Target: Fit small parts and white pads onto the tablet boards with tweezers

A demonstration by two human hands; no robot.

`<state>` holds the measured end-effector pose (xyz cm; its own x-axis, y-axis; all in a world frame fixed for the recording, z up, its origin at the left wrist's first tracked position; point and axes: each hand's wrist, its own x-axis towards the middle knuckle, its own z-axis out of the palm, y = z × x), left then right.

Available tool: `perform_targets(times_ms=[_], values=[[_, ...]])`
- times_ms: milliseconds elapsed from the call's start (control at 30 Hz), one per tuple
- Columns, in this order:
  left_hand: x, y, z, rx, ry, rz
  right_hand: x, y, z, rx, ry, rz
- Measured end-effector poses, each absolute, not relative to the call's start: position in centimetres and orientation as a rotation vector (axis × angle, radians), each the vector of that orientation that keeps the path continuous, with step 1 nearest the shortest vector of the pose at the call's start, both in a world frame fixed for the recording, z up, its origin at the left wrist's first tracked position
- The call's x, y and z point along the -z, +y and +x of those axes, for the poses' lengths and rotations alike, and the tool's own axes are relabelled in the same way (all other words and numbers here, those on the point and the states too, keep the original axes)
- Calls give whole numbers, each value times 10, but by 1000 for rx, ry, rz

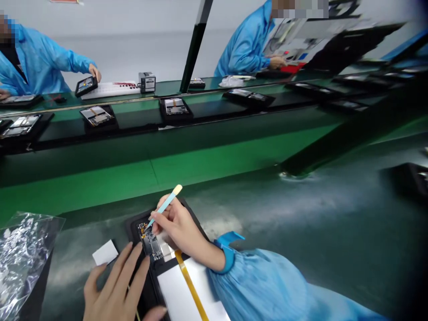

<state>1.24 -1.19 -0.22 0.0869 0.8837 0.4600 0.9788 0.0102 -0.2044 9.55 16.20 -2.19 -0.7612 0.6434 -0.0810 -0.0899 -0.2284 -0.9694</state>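
My right hand [177, 225] grips a slim pale-blue pen-like tool [163, 206] with a cream end pointing up. Its lower tip meets the circuit board [152, 245] near the upper end of an opened tablet-like device; whether the tip is a blade or tweezer points is too small to tell. Below the board lies a white battery panel [175, 283] with an amber tape strip [191, 292] running along it. The device rests in a black holder [133, 225]. My left hand [115, 287] is open, fingers spread, its fingertips by the left edge of the device.
A small white card [105, 253] lies left of the device, and a clear plastic bag [25, 263] further left. Beyond, a black conveyor [137, 117] carries several opened devices. Two co-workers in blue sit across the line. A dark slanted post [321, 147] rises at right.
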Motion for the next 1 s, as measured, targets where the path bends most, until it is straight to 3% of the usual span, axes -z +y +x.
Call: perform_targets(times_ms=[1000], values=[[26, 4, 13, 256, -1744, -1838, 19, 160, 97, -1943, -1704, -656]])
